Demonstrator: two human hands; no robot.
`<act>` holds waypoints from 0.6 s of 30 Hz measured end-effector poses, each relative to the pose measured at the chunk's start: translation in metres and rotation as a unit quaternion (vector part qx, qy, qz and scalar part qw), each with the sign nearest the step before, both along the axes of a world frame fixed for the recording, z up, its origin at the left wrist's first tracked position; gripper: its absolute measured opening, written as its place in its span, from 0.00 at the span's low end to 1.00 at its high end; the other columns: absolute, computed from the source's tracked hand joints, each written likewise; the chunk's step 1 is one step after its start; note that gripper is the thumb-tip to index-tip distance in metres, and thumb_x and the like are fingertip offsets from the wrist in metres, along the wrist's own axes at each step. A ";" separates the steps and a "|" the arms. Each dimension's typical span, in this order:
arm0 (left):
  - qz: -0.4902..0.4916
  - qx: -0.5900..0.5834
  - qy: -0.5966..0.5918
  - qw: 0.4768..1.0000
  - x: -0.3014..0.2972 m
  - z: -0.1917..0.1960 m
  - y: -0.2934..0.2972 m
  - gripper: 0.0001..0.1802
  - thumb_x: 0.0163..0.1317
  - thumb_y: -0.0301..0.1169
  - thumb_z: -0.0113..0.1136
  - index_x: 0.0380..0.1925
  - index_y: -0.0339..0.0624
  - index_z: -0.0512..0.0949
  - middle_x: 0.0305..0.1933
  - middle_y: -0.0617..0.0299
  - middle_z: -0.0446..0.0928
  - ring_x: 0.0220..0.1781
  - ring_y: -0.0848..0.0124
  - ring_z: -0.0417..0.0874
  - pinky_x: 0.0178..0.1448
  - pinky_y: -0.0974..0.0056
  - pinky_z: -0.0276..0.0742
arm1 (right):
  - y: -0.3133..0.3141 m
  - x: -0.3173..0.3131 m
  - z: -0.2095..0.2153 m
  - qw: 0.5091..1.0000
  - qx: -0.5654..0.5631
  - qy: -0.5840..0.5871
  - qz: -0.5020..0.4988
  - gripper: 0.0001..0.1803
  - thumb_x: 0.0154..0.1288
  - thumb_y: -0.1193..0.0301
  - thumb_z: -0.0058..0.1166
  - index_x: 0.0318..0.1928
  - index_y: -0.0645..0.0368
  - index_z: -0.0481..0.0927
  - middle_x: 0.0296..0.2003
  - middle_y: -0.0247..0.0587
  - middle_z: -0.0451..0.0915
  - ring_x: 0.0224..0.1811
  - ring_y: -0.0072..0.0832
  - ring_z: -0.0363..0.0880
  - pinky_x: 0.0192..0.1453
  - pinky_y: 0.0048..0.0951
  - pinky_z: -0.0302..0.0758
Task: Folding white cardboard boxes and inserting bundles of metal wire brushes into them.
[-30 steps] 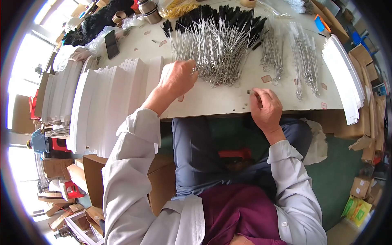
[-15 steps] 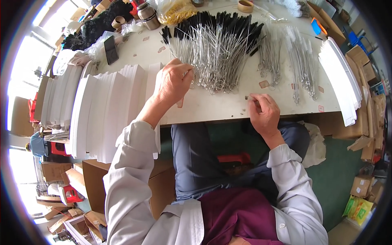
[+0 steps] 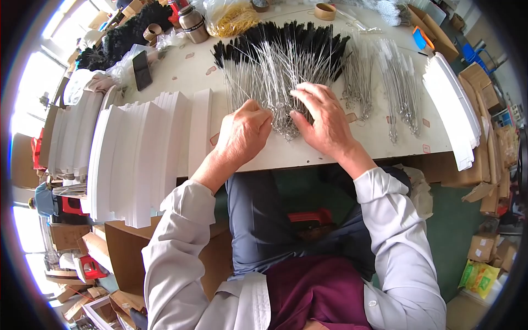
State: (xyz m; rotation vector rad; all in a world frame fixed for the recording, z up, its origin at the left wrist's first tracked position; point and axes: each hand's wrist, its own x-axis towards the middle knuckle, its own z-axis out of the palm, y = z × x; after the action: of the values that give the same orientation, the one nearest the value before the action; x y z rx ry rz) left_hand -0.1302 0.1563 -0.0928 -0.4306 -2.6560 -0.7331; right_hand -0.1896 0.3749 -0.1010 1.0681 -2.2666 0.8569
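1. At lower right, among cardboard boxes, a yellow-green packet with print too small to read.
2. Over the near part of the desk, a left hand with fingers curled in, just beside the near left end of the pile; impossible to tell whether anything sits in its grasp.
3. To its right, a right hand, open, with thumb and fingers parted about the loop ends; contact hard to make out.
4. Between and beyond both, a pile of black-bristled wire brushes, with long axes running near to far, loops toward the person, bristles pointing away and fanning out.
5. Right of the pile, two bundles of pale-bristled wire brushes, likewise lengthwise, loops near.
6. On either side, long white strips in stacks.
7. Farther left, a dark phone.
8. At the far side, a steel bottle with pale lettering on a dark band, a bag of yellow bands and a tape roll.
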 end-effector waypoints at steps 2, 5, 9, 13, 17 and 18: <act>0.001 -0.013 -0.014 1.000 0.002 -0.003 -0.002 0.06 0.64 0.29 0.63 0.38 0.43 0.86 0.35 0.55 0.79 0.37 0.54 0.84 0.43 0.55 0.81 | -0.003 -0.008 -0.007 0.999 -0.013 -0.028 -0.039 0.23 0.61 0.67 0.67 0.55 0.62 0.81 0.55 0.46 0.79 0.61 0.44 0.75 0.68 0.43 0.73; 0.017 -0.052 -0.057 0.997 0.005 -0.008 -0.009 0.08 0.64 0.29 0.64 0.41 0.41 0.85 0.36 0.54 0.80 0.36 0.53 0.85 0.42 0.54 0.81 | 0.000 -0.009 -0.016 0.999 -0.013 -0.027 -0.032 0.24 0.58 0.68 0.70 0.55 0.62 0.81 0.52 0.46 0.81 0.58 0.45 0.78 0.66 0.42 0.75; 0.021 -0.030 -0.042 0.998 0.009 -0.002 -0.003 0.11 0.63 0.30 0.66 0.44 0.39 0.84 0.36 0.53 0.80 0.35 0.52 0.85 0.42 0.53 0.81 | 0.003 -0.002 -0.021 0.996 -0.037 -0.058 -0.051 0.18 0.58 0.70 0.70 0.48 0.60 0.83 0.42 0.41 0.85 0.49 0.41 0.83 0.57 0.40 0.79; 0.011 -0.019 0.018 1.000 0.006 0.003 0.006 0.11 0.63 0.29 0.66 0.44 0.38 0.84 0.35 0.53 0.81 0.33 0.54 0.86 0.40 0.56 0.82 | 0.000 0.000 -0.022 0.993 -0.050 -0.092 -0.052 0.13 0.58 0.73 0.69 0.44 0.57 0.83 0.36 0.38 0.85 0.43 0.40 0.84 0.51 0.41 0.80; -0.004 0.052 -0.031 0.998 -0.003 0.004 0.015 0.11 0.64 0.29 0.66 0.44 0.37 0.85 0.37 0.53 0.84 0.33 0.62 0.87 0.40 0.60 0.83 | 0.000 0.004 -0.022 0.973 -0.131 -0.181 -0.055 0.12 0.63 0.75 0.66 0.47 0.57 0.84 0.35 0.38 0.86 0.36 0.32 0.86 0.43 0.35 0.82; 0.003 0.105 -0.061 0.993 -0.005 0.007 0.018 0.11 0.65 0.29 0.66 0.44 0.36 0.85 0.38 0.53 0.85 0.34 0.65 0.88 0.40 0.61 0.84 | -0.002 0.006 -0.020 0.957 -0.177 -0.228 -0.036 0.11 0.65 0.75 0.65 0.48 0.59 0.84 0.35 0.37 0.87 0.34 0.28 0.86 0.40 0.32 0.83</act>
State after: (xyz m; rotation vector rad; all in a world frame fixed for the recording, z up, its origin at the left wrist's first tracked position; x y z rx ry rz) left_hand -0.1348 0.1741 -0.0854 -0.3292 -2.6530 -1.0549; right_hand -0.1835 0.3729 -0.1211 0.6698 -2.3539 1.5379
